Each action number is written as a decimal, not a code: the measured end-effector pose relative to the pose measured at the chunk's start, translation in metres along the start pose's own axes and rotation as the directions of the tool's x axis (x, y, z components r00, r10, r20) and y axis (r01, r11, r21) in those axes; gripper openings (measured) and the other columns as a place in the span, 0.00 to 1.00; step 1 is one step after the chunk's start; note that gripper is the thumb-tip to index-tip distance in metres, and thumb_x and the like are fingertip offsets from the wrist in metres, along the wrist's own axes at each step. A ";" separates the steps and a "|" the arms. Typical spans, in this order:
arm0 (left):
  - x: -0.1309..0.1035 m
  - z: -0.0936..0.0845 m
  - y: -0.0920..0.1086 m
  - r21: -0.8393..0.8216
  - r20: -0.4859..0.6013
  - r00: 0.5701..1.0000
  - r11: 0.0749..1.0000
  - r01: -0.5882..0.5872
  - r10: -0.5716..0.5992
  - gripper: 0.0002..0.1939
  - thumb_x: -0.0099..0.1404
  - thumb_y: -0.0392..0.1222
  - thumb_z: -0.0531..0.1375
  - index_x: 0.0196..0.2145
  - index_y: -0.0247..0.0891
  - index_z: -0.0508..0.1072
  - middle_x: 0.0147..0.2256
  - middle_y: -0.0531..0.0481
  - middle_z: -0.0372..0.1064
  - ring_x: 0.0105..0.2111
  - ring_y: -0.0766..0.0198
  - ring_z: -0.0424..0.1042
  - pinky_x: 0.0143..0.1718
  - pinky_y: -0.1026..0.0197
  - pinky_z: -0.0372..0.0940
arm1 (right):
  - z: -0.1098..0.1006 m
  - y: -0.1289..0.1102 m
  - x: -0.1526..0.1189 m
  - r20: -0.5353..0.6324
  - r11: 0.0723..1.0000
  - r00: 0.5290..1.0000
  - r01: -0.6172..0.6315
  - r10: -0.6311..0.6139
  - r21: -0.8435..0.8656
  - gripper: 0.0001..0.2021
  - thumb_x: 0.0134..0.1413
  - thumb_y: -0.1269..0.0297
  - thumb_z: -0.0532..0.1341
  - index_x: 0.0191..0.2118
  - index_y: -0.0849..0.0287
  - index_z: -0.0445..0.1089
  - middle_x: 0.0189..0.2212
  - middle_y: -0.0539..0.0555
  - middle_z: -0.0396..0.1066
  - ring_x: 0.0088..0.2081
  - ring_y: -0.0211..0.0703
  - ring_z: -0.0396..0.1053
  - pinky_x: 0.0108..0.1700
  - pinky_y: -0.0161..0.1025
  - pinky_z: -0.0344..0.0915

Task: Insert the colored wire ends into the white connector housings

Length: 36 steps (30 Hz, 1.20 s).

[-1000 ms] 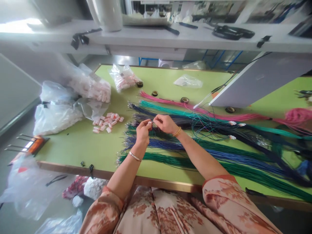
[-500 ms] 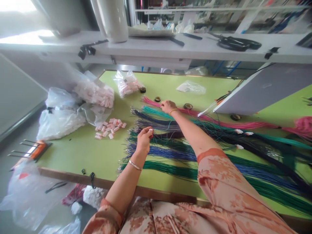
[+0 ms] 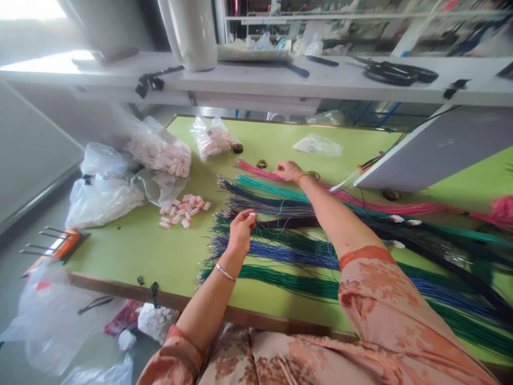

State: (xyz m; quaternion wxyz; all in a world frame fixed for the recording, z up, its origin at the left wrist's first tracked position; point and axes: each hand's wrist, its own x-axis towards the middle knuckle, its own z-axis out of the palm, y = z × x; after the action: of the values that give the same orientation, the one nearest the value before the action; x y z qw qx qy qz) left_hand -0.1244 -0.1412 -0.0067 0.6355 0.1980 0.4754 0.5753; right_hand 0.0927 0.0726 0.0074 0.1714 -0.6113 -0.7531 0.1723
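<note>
My left hand (image 3: 241, 231) pinches a small white connector housing (image 3: 252, 215) above the dark wires. Thin wires trail rightward from that housing. Farther back, my right hand (image 3: 288, 171) has its fingers closed at the bundle of pink wires (image 3: 259, 170); how many strands they grip is hidden. Between and below my hands lie bundles of teal wires (image 3: 262, 186), grey wires (image 3: 260, 205), blue wires (image 3: 272, 253) and green wires (image 3: 276, 279), their metal-tipped ends to the left. Loose white-and-orange connector housings (image 3: 186, 208) are piled left of the wire ends.
Plastic bags of housings (image 3: 160, 152) sit at the back left, near a smaller bag (image 3: 212, 136). Black tape rolls (image 3: 262, 164) lie behind the pink wires. An orange block with metal pegs (image 3: 60, 246) stands at the left edge. A raised shelf (image 3: 248, 83) crosses the back.
My right hand has slid a little to the right along the pink wires, fingers still closed. My left hand keeps its pinch on the white housing. The view has shifted slightly.
</note>
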 end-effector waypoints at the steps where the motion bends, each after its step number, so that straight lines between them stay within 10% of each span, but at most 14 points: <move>1: 0.000 0.000 0.000 -0.003 0.001 1.000 1.000 0.001 -0.001 0.15 0.44 0.37 0.70 0.33 0.34 0.76 0.29 0.51 0.72 0.27 0.72 0.65 0.32 0.64 0.59 | -0.004 0.002 0.000 0.012 0.996 1.000 -0.025 0.024 0.089 0.10 0.53 0.61 0.65 0.34 0.64 0.73 0.28 0.53 0.74 0.28 0.35 0.64 0.34 0.33 0.61; 9: 0.001 0.001 -0.002 -0.005 -0.009 1.000 1.000 0.016 -0.016 0.14 0.46 0.37 0.70 0.33 0.35 0.76 0.30 0.50 0.72 0.28 0.70 0.66 0.34 0.63 0.59 | -0.016 -0.014 0.006 -0.107 0.802 0.988 -0.024 0.110 0.597 0.06 0.50 0.68 0.65 0.33 0.64 0.70 0.22 0.49 0.68 0.21 0.30 0.62 0.28 0.32 0.64; 21: -0.001 0.002 -0.002 -0.031 0.015 1.000 0.999 0.009 -0.009 0.13 0.46 0.36 0.70 0.33 0.34 0.76 0.30 0.50 0.73 0.27 0.72 0.66 0.33 0.65 0.59 | 0.004 -0.127 -0.023 -0.123 0.796 0.917 0.392 -0.380 0.461 0.08 0.49 0.63 0.61 0.32 0.63 0.73 0.28 0.52 0.72 0.28 0.35 0.64 0.34 0.34 0.62; 36: 0.000 0.002 -0.004 -0.168 0.096 0.995 0.985 0.047 -0.031 0.11 0.47 0.30 0.69 0.31 0.34 0.76 0.27 0.53 0.73 0.25 0.75 0.67 0.30 0.70 0.61 | -0.002 -0.143 -0.128 -0.097 0.726 0.882 0.437 -0.460 0.531 0.06 0.49 0.64 0.60 0.29 0.62 0.70 0.24 0.50 0.68 0.25 0.33 0.60 0.28 0.32 0.57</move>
State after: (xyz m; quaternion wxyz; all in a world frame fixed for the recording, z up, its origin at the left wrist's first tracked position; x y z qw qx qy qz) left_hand -0.1206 -0.1418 -0.0085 0.6825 0.1605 0.3984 0.5913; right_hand -0.0047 -0.0805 0.0696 0.3568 -0.3341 -0.8022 0.3428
